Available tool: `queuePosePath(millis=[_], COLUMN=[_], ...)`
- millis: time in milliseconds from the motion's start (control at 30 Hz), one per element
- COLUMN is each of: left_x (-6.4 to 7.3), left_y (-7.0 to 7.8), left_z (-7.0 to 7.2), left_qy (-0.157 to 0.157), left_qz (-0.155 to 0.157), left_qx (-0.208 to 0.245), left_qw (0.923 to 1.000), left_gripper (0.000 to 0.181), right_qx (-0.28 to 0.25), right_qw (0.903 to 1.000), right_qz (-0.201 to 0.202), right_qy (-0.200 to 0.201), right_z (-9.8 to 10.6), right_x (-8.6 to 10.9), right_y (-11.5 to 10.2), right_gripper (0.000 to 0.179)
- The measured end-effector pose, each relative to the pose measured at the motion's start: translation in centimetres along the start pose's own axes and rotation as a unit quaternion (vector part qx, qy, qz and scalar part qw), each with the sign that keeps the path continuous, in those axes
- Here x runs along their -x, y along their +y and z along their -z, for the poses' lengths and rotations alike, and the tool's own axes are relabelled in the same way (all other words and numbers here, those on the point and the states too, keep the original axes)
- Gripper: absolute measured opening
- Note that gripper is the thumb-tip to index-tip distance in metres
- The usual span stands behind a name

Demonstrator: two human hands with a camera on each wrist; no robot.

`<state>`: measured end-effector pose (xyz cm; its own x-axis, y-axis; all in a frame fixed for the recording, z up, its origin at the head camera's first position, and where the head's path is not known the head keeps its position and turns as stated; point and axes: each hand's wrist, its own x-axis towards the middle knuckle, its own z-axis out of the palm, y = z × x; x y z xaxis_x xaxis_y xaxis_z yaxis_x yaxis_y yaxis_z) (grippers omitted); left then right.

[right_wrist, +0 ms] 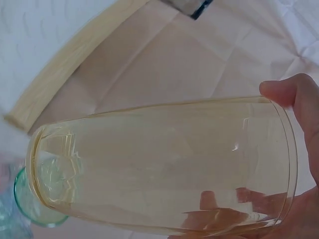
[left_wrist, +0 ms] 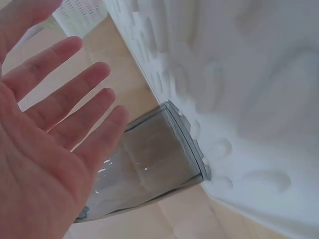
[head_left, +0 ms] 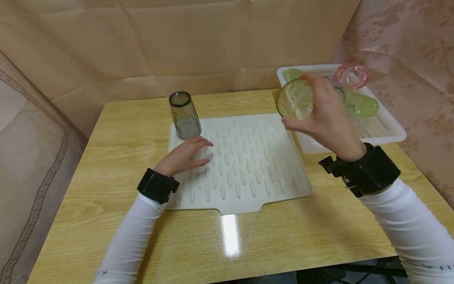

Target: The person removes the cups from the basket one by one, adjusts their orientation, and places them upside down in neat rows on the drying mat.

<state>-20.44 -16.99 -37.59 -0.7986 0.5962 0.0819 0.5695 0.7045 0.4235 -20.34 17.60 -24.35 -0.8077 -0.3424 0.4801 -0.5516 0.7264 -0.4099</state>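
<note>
My right hand (head_left: 330, 114) holds a clear yellow drinking glass (head_left: 292, 100) in the air by the basket's left side. In the right wrist view, thumb and fingers grip this yellow glass (right_wrist: 164, 164) round its rim end, its base pointing away. My left hand (head_left: 184, 156) hovers over the white ridged draining mat (head_left: 241, 157), fingers spread and holding nothing. Just beyond that hand a grey glass (head_left: 186, 118) stands upside down on the mat's far left corner. The left wrist view shows the grey glass (left_wrist: 154, 159) with its rim on the mat, behind the fingers.
A white plastic basket (head_left: 386, 136) at the back right holds a pink glass (head_left: 351, 77) and green glasses (head_left: 361, 104), partly hidden by my right hand. The wooden table (head_left: 117, 157) runs back to a beige cloth (head_left: 191, 43). Patterned cloth (head_left: 418, 79) hangs at the right.
</note>
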Motion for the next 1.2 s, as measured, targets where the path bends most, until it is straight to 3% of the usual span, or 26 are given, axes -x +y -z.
queuePosePath(millis=[200,567,900,1067,1200], left_x=[-0.8,-1.8,-3.1,-4.0,-4.7], left_y=[0.0,0.1,0.7,1.3,1.7], left_z=[0.1,-0.1,-0.8,-1.1,-1.4], left_qy=[0.008,0.007,0.022,0.034,0.054], left_qz=[0.013,0.027,0.044,0.044,0.023], left_qx=[0.039,0.060,0.148,0.155,0.175], left_qw=[0.9991,0.9978,0.9878,0.9863,0.9828], left_gripper=[0.047,0.056,0.061,0.070,0.076], right_qx=[-0.022,-0.073,-0.126,-0.139,-0.179], right_qw=[0.9996,0.9972,0.9919,0.9903,0.9838], right_qz=[0.018,0.009,-0.012,-0.014,-0.013], right_qy=[0.006,0.008,0.000,-0.003,-0.003], right_z=[-1.8,-5.2,-7.5,-8.4,-9.1], right_x=[0.1,0.4,0.3,0.5,0.6], right_y=[-0.7,-1.7,-3.0,-4.0,-4.6], right_gripper=[0.088,0.088,0.090,0.091,0.089])
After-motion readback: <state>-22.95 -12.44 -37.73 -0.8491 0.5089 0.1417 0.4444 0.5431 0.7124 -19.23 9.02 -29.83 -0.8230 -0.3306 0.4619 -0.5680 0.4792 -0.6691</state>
